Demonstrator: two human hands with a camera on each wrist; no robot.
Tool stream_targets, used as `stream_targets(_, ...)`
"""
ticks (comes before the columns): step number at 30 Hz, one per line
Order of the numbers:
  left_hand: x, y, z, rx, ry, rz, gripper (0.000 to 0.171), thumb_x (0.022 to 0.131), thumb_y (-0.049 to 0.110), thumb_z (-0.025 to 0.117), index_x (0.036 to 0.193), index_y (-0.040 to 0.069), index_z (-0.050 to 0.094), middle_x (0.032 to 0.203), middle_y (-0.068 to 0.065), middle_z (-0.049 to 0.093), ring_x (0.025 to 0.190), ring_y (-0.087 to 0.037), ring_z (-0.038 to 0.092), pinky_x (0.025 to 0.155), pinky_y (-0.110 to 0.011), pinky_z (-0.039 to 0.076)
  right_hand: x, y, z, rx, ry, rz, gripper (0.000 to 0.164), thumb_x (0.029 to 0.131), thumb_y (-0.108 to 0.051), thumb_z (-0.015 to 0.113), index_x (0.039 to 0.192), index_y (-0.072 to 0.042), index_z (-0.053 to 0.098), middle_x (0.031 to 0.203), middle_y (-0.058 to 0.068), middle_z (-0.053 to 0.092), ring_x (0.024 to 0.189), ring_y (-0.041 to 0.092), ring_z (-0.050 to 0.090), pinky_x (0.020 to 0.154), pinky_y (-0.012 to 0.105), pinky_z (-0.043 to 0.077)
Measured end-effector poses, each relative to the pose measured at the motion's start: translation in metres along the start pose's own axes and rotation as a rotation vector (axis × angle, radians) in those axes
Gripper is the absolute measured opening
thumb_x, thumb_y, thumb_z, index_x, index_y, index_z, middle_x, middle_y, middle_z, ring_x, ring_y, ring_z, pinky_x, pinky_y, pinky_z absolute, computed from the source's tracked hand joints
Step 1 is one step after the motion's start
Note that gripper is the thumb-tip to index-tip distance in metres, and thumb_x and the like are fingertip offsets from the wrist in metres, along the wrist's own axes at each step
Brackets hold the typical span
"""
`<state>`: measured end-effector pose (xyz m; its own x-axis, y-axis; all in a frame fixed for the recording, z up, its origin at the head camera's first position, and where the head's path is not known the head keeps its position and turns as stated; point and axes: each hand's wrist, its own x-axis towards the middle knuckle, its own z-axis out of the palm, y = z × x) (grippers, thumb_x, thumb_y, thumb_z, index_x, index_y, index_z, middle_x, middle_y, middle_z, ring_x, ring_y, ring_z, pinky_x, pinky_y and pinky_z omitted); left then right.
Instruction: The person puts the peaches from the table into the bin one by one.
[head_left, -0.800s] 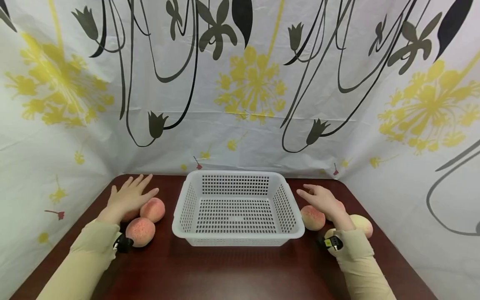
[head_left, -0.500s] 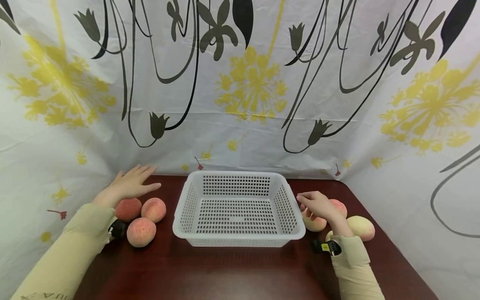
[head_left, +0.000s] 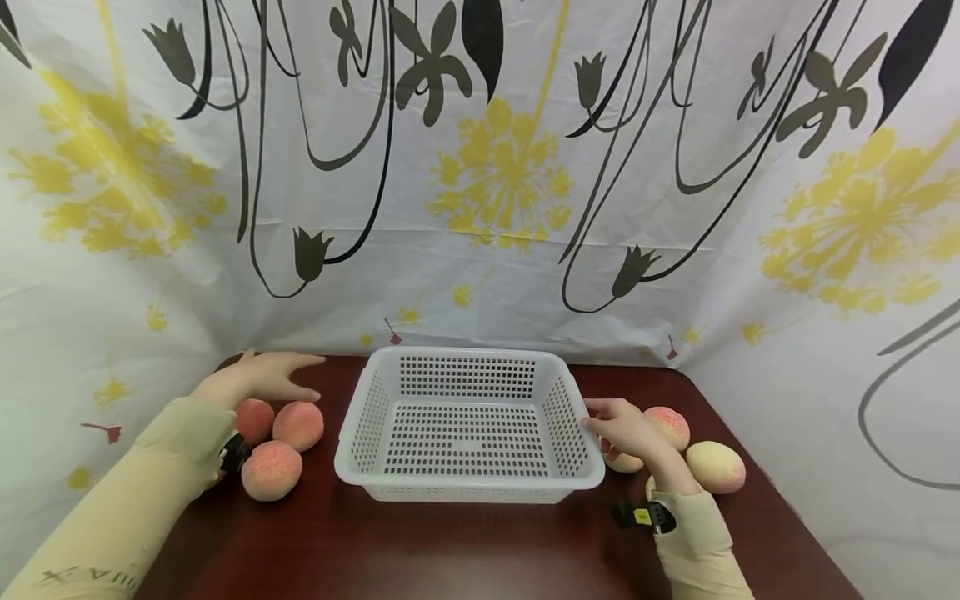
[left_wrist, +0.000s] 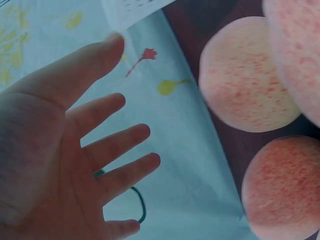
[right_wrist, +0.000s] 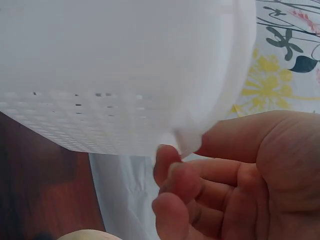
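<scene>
A white perforated plastic basket (head_left: pixel 468 482) stands upright on the dark red table, its inside bare. My right hand (head_left: pixel 626 425) is at its right rim; in the right wrist view the thumb and curled fingers (right_wrist: pixel 172 215) pinch the basket's edge (right_wrist: pixel 240 60). My left hand (head_left: pixel 262 379) hovers behind the left peaches, fingers apart and holding nothing, short of the basket's left side. Below and in front of it lie a front peach (head_left: pixel 272 472), a middle peach (head_left: pixel 298 426) and a redder peach (head_left: pixel 255 420); the sleeve partly hides another.
Around my right forearm lie a pink peach (head_left: pixel 669 427), a pale peach (head_left: pixel 716 467) and a partly hidden peach (head_left: pixel 622 462). A white patterned curtain (head_left: pixel 465 275) rises behind the table and along both sides.
My right hand has moved left onto the basket's rim and now grips it. My left hand has risen from over the peaches, and its spread fingers have turned toward the basket.
</scene>
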<state>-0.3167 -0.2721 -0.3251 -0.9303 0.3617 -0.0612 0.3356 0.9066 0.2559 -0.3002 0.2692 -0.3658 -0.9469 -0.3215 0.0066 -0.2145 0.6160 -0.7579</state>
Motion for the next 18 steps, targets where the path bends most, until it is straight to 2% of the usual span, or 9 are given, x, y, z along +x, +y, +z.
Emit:
stream_targets(4,0.0,-0.005,0.008,0.02,-0.019,-0.023,0.075,0.08,0.045,0.075,0.14,0.007,0.051,0.139,-0.021,0.049,0.127,-0.048,0.04,0.092,-0.08,0.006,0.001,-0.001,0.004,0.018,0.01,-0.011,0.047,0.097,-0.011,0.056,0.139,0.007,0.047,0.07,0.006,0.06,0.051,0.026,0.052,0.045,0.039,0.049)
stream_targets(11,-0.001,-0.015,0.024,0.015,-0.029,-0.01,0.068,0.077,0.038,0.079,0.133,0.006,0.058,0.133,-0.022,0.053,0.123,-0.05,0.043,0.088,-0.084,0.007,0.002,0.004,0.003,0.077,-0.063,0.006,0.048,0.099,-0.016,0.052,0.141,0.007,0.044,0.085,0.01,0.069,0.059,0.026,0.061,0.05,0.043,0.054)
stream_targets(18,0.004,-0.02,0.035,-0.026,-0.059,0.007,0.067,0.074,0.034,0.081,0.13,0.005,0.059,0.13,-0.023,0.055,0.122,-0.054,0.042,0.083,-0.087,0.006,-0.003,0.004,-0.001,0.09,-0.07,-0.01,0.048,0.099,-0.015,0.052,0.14,0.01,0.043,0.081,0.012,0.068,0.055,0.026,0.059,0.05,0.048,0.053)
